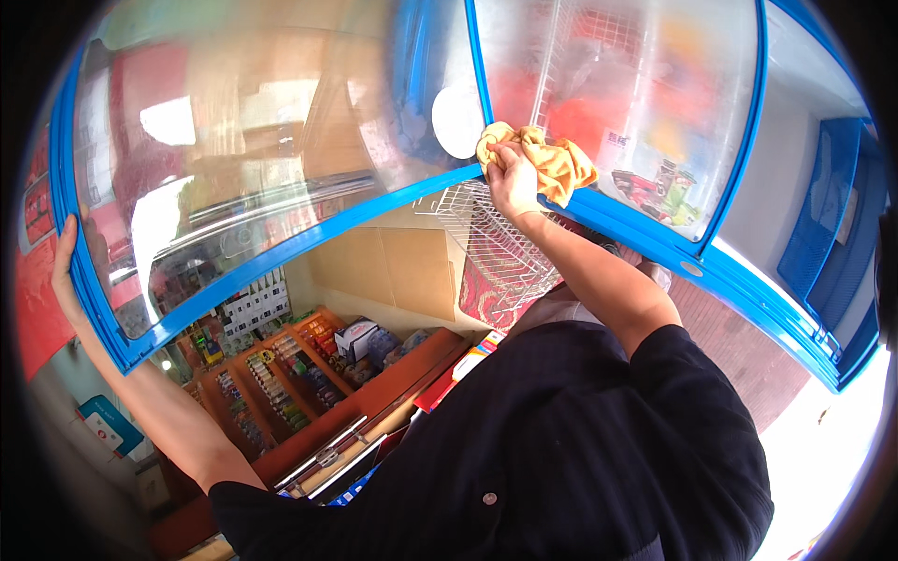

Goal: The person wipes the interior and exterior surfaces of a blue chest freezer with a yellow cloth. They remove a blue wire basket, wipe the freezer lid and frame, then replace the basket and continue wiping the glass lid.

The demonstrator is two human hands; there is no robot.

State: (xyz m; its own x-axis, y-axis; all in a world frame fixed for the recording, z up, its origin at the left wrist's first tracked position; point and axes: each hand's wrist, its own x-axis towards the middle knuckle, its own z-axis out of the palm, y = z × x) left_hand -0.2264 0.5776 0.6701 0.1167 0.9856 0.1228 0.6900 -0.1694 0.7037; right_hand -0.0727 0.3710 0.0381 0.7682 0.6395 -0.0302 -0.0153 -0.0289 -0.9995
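A large glass door (280,91) with a blue frame extends across the left, its outer edge held by my left hand (65,263). Some of those fingers show blurred through the glass. My right hand (511,179) grips a crumpled yellow cloth (561,165). The cloth touches the blue frame where the door meets a second glass pane (673,91). Behind that pane are a white wire rack and red and yellow things, blurred by the glass. Stickers (659,193) are on its lower part.
Below the door, a wooden display shelf (393,379) holds rows of small packaged goods. A white wire basket (501,259) and a cardboard panel (382,270) stand beyond it. At right is a blue mesh bin (817,210); a teal box (112,424) is at left.
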